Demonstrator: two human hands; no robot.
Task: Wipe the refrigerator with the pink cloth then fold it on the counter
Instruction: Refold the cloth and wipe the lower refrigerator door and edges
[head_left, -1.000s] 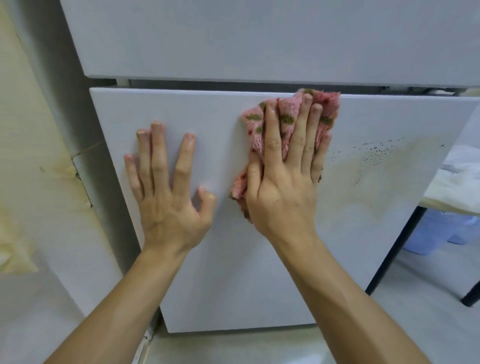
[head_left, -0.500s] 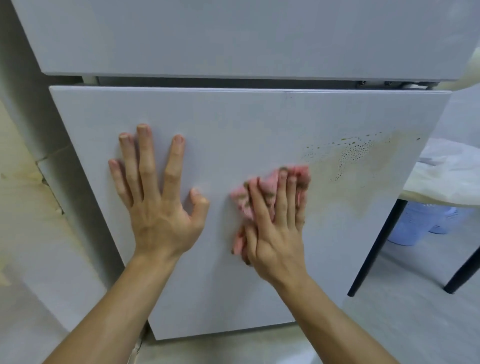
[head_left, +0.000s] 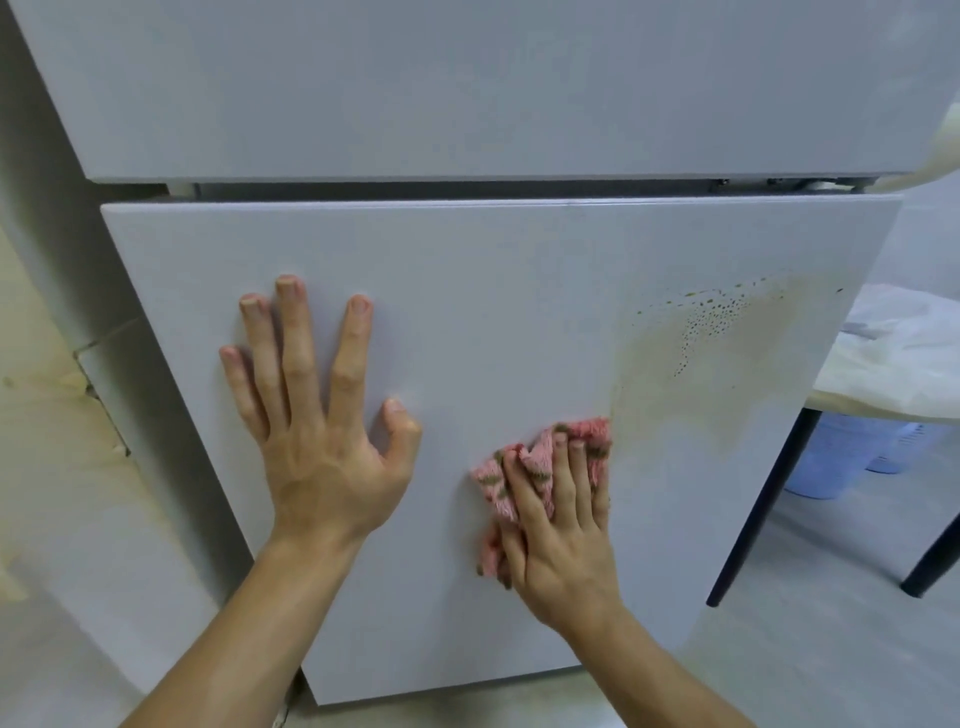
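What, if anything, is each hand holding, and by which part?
Left hand holds nothing, resting flat on the door. Right hand presses the bunched cloth to the door, fingers across its middle.

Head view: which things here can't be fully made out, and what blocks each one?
All in the head view.
Pink cloth: mostly under the right hand, so its folds are hidden.
Upper refrigerator door: cut off by the top edge.
Table: cut off by the right edge; the white cover on it is blurred.
Blue containers: partly behind the lower door and the table.
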